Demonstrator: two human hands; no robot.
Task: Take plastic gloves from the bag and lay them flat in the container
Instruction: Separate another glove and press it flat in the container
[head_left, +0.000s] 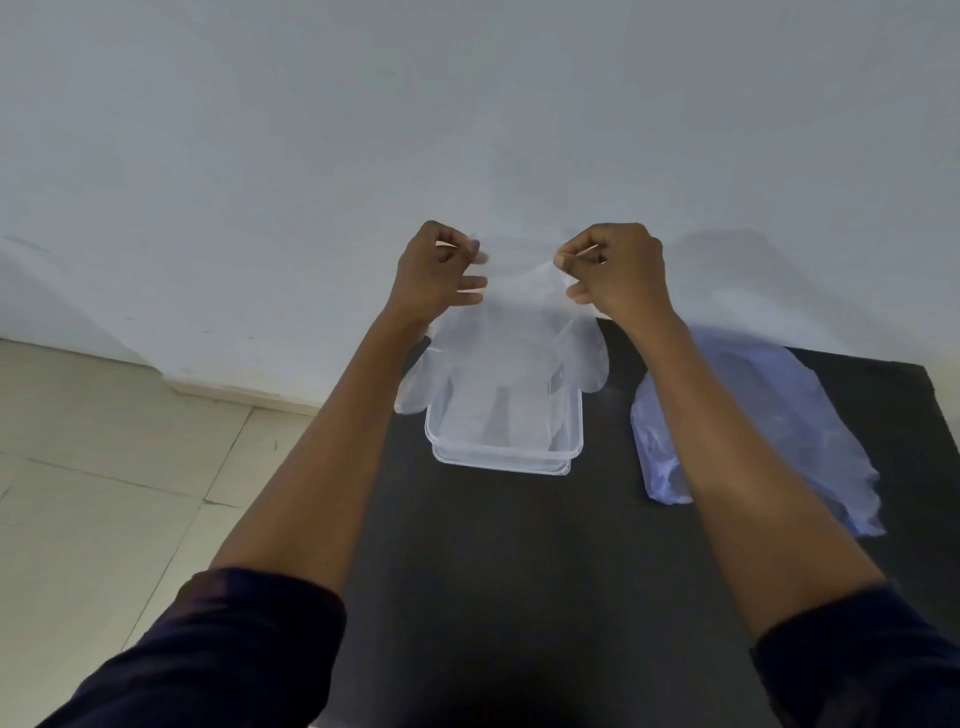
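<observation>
Both hands, the left hand (439, 270) and right hand (615, 270), pinched the cuff of one clear glove (498, 358) hanging above the clear container (506, 460), which looked otherwise empty, so laying it flat remained, with the bag (748, 415) beside.

You face a plain, pale grey-white wall (467, 114) that fills the upper half of the frame. At lower left, cream floor tiles (104, 467) with thin grout lines meet it along a low skirting board (228, 389). A matte black tabletop (519, 571) spreads across the lower centre and right. The light is soft and dim.
</observation>
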